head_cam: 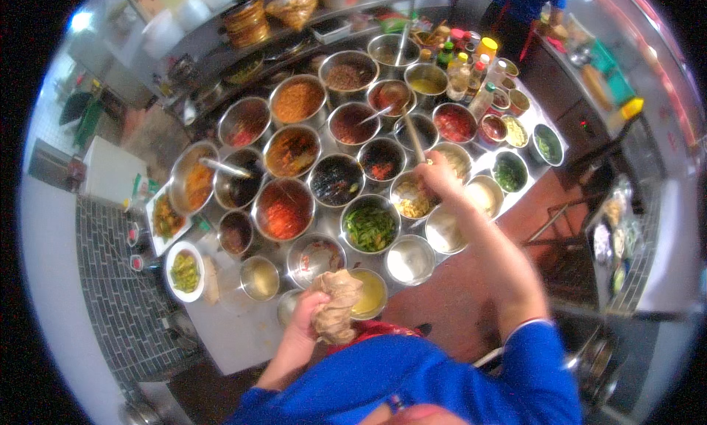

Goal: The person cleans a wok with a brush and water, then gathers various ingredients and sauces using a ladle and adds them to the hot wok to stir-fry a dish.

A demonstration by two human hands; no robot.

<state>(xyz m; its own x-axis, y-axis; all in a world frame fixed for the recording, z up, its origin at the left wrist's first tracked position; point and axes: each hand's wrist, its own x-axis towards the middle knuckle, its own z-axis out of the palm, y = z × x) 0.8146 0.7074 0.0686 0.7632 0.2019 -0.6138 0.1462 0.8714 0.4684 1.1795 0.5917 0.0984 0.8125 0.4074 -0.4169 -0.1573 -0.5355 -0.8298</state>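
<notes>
My left hand point(308, 313) grips a crumpled tan cloth point(336, 306) near the table's front edge, beside a metal bowl of yellow liquid point(369, 295). My right hand point(437, 173) is closed around the long handle of a utensil point(413, 133). The handle reaches up to a metal bowl with red-brown contents point(390, 98); what the utensil's far end looks like is not clear. Below my right hand are a bowl of pale yellow pieces point(412, 203) and a bowl of white contents point(444, 231). A bowl of chopped greens point(370, 224) stands between my hands.
Several metal bowls of sauces and chopped ingredients crowd the steel table point(243, 342). Bottles point(459, 74) stand at its back right. A plate of green food point(186, 271) and a rectangular white dish point(168, 218) lie at the left. Another person in blue point(530, 5) is at a counter at back right.
</notes>
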